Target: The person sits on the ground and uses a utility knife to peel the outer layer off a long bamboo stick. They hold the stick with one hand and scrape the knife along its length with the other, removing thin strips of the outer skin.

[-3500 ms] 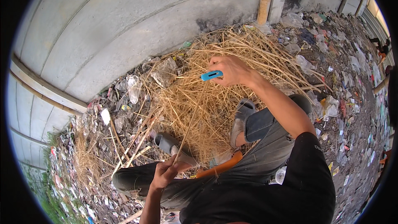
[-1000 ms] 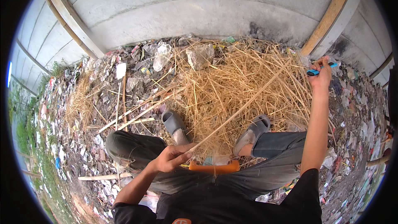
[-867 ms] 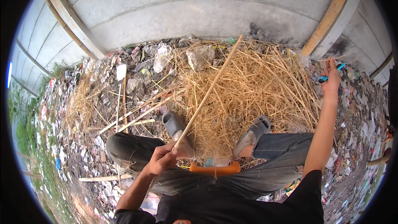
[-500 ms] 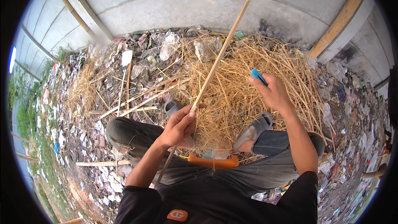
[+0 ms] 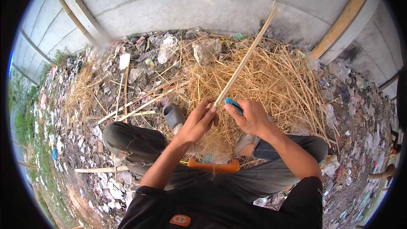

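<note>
My left hand (image 5: 198, 121) is closed round the lower part of a long, pale bamboo strip (image 5: 248, 55). The strip slants up and to the right, its far end in front of the grey wall. In my right hand (image 5: 251, 116) is a blue utility knife (image 5: 234, 105), gripped with the fingers wrapped round it. The knife sits close beside the strip, just right of my left hand; its blade cannot be made out. Below both hands lies a heap of thin straw-coloured shavings (image 5: 263, 74).
Several bamboo strips (image 5: 146, 104) lie left of the heap. Litter (image 5: 85, 144) covers the ground around. A pale lump of rock (image 5: 207, 51) rests near the concrete wall (image 5: 203, 10). An orange seat edge (image 5: 214, 166) shows between my knees; a grey sandal (image 5: 173, 115) is on my left foot.
My right hand has moved left and down with the knife, up to the strip. My left hand has shifted right, and the strip now leans further right.
</note>
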The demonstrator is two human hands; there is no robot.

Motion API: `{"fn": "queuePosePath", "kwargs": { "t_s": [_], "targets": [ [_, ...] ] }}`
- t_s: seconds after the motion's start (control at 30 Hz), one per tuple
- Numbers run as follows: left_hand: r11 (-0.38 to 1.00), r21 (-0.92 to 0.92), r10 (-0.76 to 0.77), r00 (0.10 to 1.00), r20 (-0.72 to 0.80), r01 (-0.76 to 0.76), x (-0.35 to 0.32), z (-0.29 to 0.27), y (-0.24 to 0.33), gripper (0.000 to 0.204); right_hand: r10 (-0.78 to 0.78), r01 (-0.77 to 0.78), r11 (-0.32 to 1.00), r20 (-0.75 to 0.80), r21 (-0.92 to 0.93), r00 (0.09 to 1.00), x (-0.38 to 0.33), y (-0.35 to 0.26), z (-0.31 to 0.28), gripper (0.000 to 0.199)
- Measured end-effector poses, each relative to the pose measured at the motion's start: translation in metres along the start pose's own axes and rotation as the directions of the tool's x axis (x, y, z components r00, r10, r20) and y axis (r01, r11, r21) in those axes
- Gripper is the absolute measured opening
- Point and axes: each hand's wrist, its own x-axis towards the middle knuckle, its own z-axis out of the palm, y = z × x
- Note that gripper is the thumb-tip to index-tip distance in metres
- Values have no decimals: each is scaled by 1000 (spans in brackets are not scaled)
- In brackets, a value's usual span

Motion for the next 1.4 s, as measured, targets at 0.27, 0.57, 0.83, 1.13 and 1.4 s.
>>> {"fn": "queuePosePath", "kwargs": {
  "t_s": [0.27, 0.57, 0.83, 1.13, 1.4],
  "targets": [
    [977, 195, 53, 985, 165, -85, 30, -8, -3, 21, 60, -57, 997, 65, -44, 996, 5, 6, 6, 65],
    [985, 30, 162, 974, 157, -169, 29, -17, -46, 18, 86, -73, 992, 119, -103, 989, 11, 5, 22, 61],
    [984, 17, 171, 976, 136, -175, 22, -25, -46, 20, 51, -39, 995, 144, -88, 988, 17, 4, 31, 63],
    [978, -25, 209, 967, 143, -208, 19, -15, -38, 21, 22, -14, 996, 83, -92, 996, 14, 4, 29, 64],
    [976, 115, 168, 978, 124, -182, 21, -12, -50, 22, 45, -29, 989, 107, -145, 993, 15, 15, 30, 65]
  ]
}}
